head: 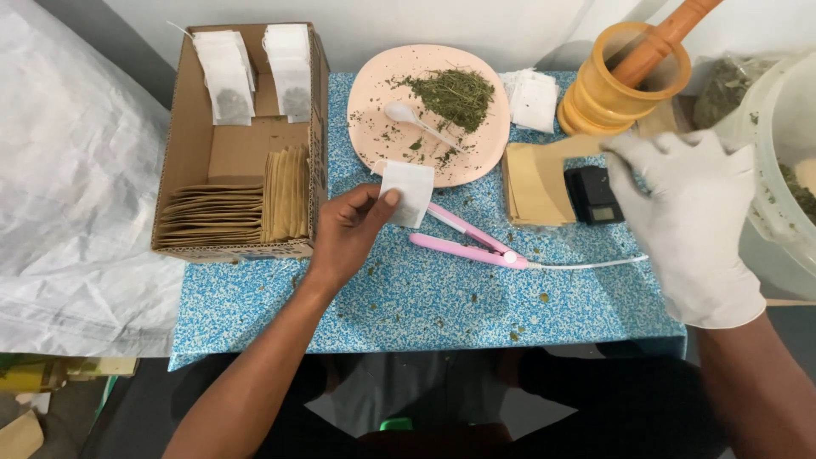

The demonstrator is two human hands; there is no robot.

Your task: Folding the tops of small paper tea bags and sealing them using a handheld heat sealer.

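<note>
Gloved right hand [690, 223] lifts a brown envelope [571, 146] at the table's [408, 297] right edge; bare left hand [350, 229] pinches a white sachet [406, 192] mid-table, ready for filling.

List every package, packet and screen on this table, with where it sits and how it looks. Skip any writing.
Cardboard box: left of the table, open, brown, rectangular.
White sachets: upright at the box's back, two rows, dark filling showing.
Brown envelopes: stacked in the box's front.
White sachet: square, flat, pinched by the left hand.
Loose white sachets: right of the pink plate.
Brown envelope pile: beside the small black scale, whose screen is too small to make out.
</note>
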